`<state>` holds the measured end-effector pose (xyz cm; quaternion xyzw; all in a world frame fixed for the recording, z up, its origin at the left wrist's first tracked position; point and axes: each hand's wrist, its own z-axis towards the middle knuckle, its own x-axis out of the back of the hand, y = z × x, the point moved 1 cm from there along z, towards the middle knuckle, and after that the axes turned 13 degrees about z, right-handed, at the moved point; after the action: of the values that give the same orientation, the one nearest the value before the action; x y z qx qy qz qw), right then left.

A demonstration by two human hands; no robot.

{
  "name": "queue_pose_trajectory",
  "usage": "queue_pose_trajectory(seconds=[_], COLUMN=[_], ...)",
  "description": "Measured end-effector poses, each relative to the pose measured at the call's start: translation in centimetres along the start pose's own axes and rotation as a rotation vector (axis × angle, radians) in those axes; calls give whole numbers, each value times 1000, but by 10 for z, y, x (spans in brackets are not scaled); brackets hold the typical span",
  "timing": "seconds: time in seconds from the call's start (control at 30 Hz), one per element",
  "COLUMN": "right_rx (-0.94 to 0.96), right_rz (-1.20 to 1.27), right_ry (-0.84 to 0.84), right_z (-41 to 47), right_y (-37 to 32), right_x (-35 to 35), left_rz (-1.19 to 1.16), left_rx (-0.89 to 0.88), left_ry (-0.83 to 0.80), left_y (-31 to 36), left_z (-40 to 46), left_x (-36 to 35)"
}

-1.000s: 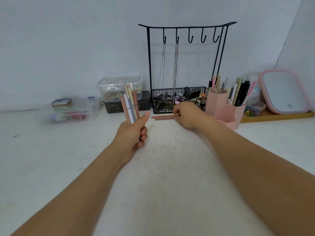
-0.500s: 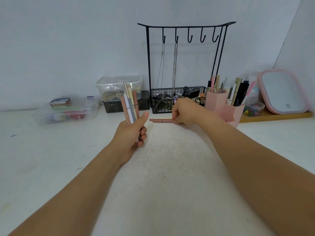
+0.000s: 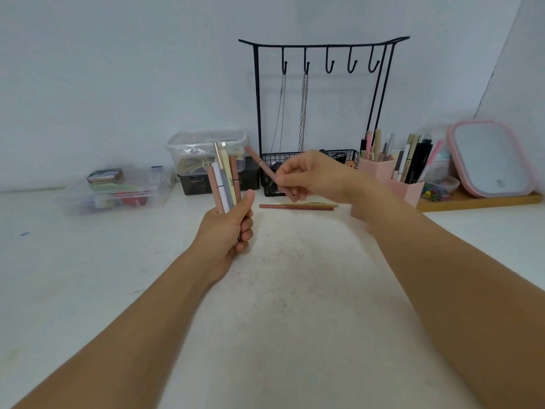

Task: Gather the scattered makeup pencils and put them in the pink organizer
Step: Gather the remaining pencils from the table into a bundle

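The left hand (image 3: 225, 231) grips an upright bundle of makeup pencils (image 3: 224, 178), fingers curled round them; print on one is too small to read. The right hand (image 3: 312, 175) pinches a tilted pink pencil (image 3: 267, 169) above the table (image 3: 295, 290), where two more pencils (image 3: 298, 206) lie, near the pink organizer (image 3: 392, 178).

A plain pale blue-grey wall (image 3: 118, 84) rises beyond both hands, meeting a second wall (image 3: 525, 69) at a corner to the right. Beneath them spreads a scuffed white tabletop (image 3: 295, 320), evenly and softly lit.
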<state>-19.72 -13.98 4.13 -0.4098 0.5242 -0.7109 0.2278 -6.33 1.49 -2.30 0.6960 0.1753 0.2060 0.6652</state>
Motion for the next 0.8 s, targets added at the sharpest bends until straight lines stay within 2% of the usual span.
queue_pose_trajectory(seconds=[0.07, 0.23, 0.53, 0.8], right_rx=[6, -16, -56, -133], right_rz=[221, 444, 367, 221], right_ry=[-39, -135, -166, -83], right_z=[1, 4, 6, 7], right_y=[-5, -12, -9, -6], right_x=[-11, -42, -49, -55], left_rz=[10, -4, 30, 11], left_rx=[-11, -55, -33, -12], left_ry=[8, -33, -34, 10], left_y=[0, 0, 3, 1], left_z=[0, -2, -5, -4], left_x=[0, 0, -1, -1])
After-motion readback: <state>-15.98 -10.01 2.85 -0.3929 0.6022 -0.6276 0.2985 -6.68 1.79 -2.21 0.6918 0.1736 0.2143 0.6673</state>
